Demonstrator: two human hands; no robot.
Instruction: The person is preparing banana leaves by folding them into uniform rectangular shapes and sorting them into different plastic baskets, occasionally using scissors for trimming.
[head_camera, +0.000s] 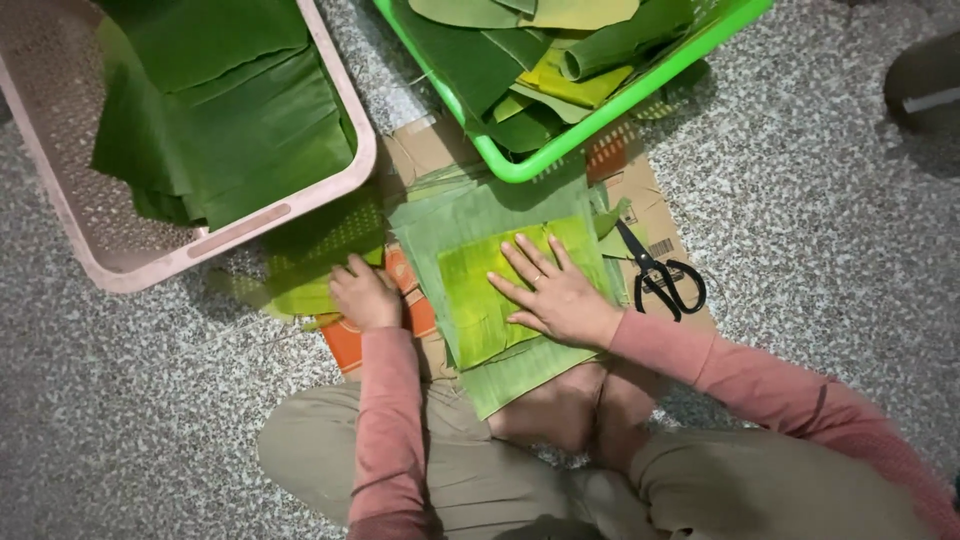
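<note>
Pink basket (335, 195) and green basket (640, 95) of leaves, right hand (555, 295) flat, left hand (365, 295) perhaps gripping leaf (300, 295)

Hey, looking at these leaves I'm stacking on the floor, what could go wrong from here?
1. The black scissors lie open close to your right hand; a sideways reach might catch the blades.
2. The leaf stack sits partly under the green basket, so pulling leaves may tear them.
3. Your left hand rests on a loose leaf piece, which might slip.
</note>
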